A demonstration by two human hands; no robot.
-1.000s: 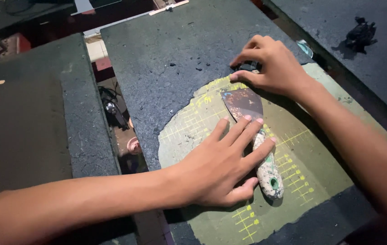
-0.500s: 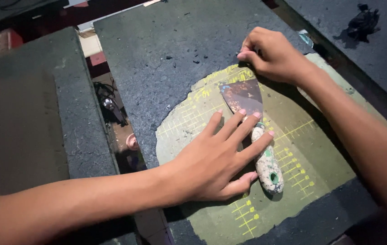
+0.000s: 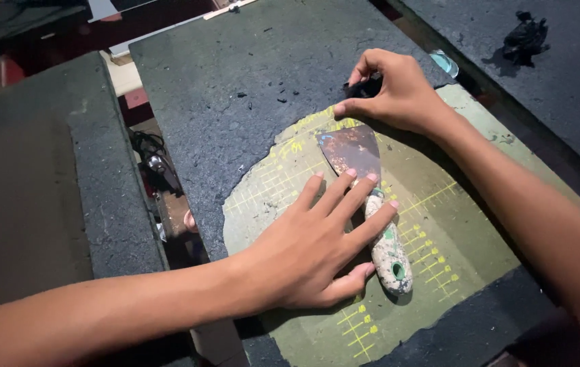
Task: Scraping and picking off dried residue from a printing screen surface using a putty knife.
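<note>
A green cutting mat [image 3: 453, 231] with yellow grid marks lies under a rough dark grey sheet [image 3: 249, 75] that covers its far part. A scraper lies on the mat, its stained blade [image 3: 351, 151] pointing at the sheet's ragged edge. My left hand [image 3: 310, 245] rests on the scraper's speckled handle [image 3: 388, 255], fingers stretched over it and thumb beside it. My right hand [image 3: 402, 92] is at the sheet's edge just beyond the blade and pinches a small dark piece [image 3: 365, 88] between thumb and fingers.
A second dark slab [image 3: 25, 190] lies at the left, beyond a gap with cables [image 3: 151, 163]. At the far right another dark surface holds a crumpled black scrap [image 3: 524, 34]. A small clear shard [image 3: 445, 62] sits near my right hand.
My right hand's fingers went from lying flat on the sheet's edge to pinching a dark piece there. My left hand stays on the scraper.
</note>
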